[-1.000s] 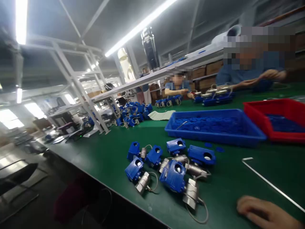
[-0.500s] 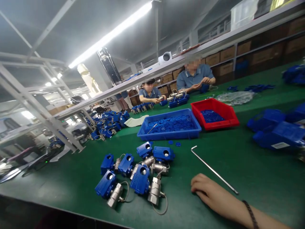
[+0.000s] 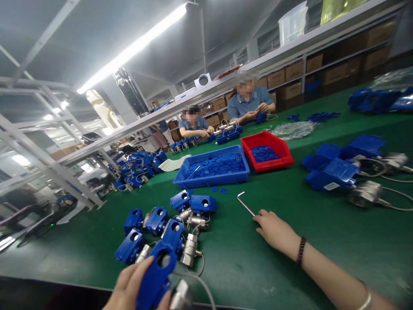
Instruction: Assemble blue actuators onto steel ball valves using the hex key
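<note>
My left hand (image 3: 129, 286) is at the bottom edge, fingers wrapped round a blue actuator valve (image 3: 156, 275) with a metal body and a grey cable. Just beyond it lies a cluster of several blue actuator valves (image 3: 167, 224) on the green table (image 3: 232, 262). My right hand (image 3: 274, 230) lies on the table with its fingers over the long shaft of a metal hex key (image 3: 243, 201), whose bent end sticks out to the upper left. I cannot tell whether the fingers grip it. A beaded bracelet is on that wrist.
A blue tray (image 3: 213, 178) and a red tray (image 3: 274, 161) of small blue caps stand behind the key. More blue valves (image 3: 342, 165) with cables lie at the right. Two people (image 3: 248, 101) work at the far side under a long shelf.
My left hand has come into view holding a blue valve. My right hand slid forward onto the hex key. The view has swung to the right.
</note>
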The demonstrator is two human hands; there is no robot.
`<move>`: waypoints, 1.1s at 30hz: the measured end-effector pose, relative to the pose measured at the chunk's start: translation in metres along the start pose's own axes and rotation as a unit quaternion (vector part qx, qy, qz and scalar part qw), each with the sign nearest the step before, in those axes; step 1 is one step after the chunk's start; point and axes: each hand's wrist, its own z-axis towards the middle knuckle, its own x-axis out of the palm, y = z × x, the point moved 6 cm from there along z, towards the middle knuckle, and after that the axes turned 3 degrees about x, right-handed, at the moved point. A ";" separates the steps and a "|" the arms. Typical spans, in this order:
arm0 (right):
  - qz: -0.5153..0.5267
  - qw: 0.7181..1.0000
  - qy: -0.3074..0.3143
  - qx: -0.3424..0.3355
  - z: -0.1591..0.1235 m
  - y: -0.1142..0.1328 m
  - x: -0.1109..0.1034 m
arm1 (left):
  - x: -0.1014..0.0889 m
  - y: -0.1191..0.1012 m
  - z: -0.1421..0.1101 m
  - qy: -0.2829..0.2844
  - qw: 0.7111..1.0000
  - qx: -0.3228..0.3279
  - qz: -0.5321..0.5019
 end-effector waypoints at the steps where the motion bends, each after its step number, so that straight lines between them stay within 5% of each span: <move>1: 0.006 1.000 0.002 0.008 0.003 -0.003 -0.001 | 0.016 -0.014 0.001 0.012 0.999 0.032 -0.012; 5: 0.035 0.999 0.001 0.042 0.011 -0.018 -0.002 | 0.092 -0.071 0.012 0.067 0.988 0.115 -0.081; 10: 0.054 0.996 0.001 0.073 0.014 -0.032 -0.002 | 0.155 -0.093 0.012 0.100 0.987 0.060 -0.107; 14: 0.052 0.994 0.017 0.094 0.013 -0.036 -0.003 | 0.166 -0.090 0.000 0.071 0.996 -0.019 -0.051; 17: 0.035 0.993 0.036 0.105 0.009 -0.035 -0.004 | 0.163 -0.085 0.003 0.080 0.996 -0.017 -0.028; 22: -0.007 0.998 -0.009 0.064 0.014 -0.018 -0.009 | 0.166 -0.070 0.038 0.165 0.963 0.026 -0.210; 28: 0.009 0.994 -0.052 -0.093 0.082 0.012 0.006 | 0.198 -0.078 0.045 0.316 0.830 -0.037 -0.458; 33: 0.013 0.991 -0.062 -0.115 0.154 0.037 0.017 | 0.227 -0.066 -0.005 0.338 0.838 -0.064 -0.422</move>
